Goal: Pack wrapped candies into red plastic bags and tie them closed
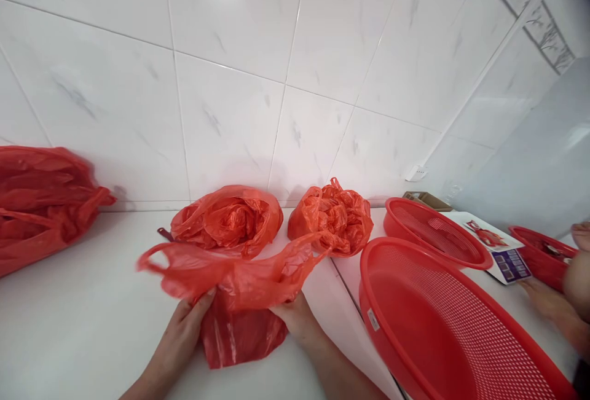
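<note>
The big red plastic basket [428, 326] lies nearest, deep and oval, its floor smooth and its side pierced in a fine grid. Beside it, over the white table [115, 308], a thin red plastic bag [242, 335] is between the two hands, in front of two crumpled bag bundles, the left bundle [228, 222] and the right bundle [334, 219]. The left hand [187, 317] pinches the bag's near left side, thumb uppermost; the right hand [297, 317] is at its right side, but loose film hides its fingertips, so I cannot tell how they close. A hard pull apart could split film this flimsy or stretch a looped handle, and a light grip could let the slick sheet slide out. The flared upper part, creased and half see-through, might fold over and close the mouth, or snag on the rustling bundles behind. The lower part hangs darker, flat and glossy. Swinging right, an elbow could knock the basket's rolled rim.
</note>
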Motion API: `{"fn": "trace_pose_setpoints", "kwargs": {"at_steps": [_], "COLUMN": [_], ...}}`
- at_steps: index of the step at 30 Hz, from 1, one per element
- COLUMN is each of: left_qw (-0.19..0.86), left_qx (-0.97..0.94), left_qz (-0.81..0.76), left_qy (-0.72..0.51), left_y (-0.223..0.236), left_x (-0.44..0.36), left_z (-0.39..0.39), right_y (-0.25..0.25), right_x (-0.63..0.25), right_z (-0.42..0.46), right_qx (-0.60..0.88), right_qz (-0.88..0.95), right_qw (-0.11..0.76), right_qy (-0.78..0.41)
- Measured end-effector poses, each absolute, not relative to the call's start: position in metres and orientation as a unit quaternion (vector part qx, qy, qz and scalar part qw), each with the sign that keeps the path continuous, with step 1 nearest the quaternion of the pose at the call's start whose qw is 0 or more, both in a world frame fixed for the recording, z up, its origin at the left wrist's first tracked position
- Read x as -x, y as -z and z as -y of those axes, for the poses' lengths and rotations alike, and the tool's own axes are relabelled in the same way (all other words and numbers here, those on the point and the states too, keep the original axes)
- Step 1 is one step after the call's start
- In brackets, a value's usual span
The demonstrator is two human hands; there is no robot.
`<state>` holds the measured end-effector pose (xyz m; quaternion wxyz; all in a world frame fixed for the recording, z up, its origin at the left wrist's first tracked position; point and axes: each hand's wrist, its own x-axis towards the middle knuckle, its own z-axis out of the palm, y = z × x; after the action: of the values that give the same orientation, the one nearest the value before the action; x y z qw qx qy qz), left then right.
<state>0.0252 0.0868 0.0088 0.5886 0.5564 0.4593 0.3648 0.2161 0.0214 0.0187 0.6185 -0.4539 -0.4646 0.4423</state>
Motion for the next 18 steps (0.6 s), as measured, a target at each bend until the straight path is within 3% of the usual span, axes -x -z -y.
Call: {"fn": "trace_pose_setpoints", "kwargs": {"at_steps": [9, 18], "left_qw": [0.641, 0.705], "left_qx": [-0.462, -0.382], "left_qz": [-0.468, -0.417], "left_qy": [-0.396, -0.428], "left_y": [-0.027, -0.01], "left_x": [-0.031, -0.03], "left_z": [-0.084, -0.089], "right_y": [0.016, -0.018], "right_x": [-0.226, -0.222], "right_z": [-0.028, -0.022], "right_qx": [0.451, 0.428], "right_qz": [0.383, 0.402], "right_qw": [0.655, 0.636], "right_qy": [-0.47, -0.5]}}
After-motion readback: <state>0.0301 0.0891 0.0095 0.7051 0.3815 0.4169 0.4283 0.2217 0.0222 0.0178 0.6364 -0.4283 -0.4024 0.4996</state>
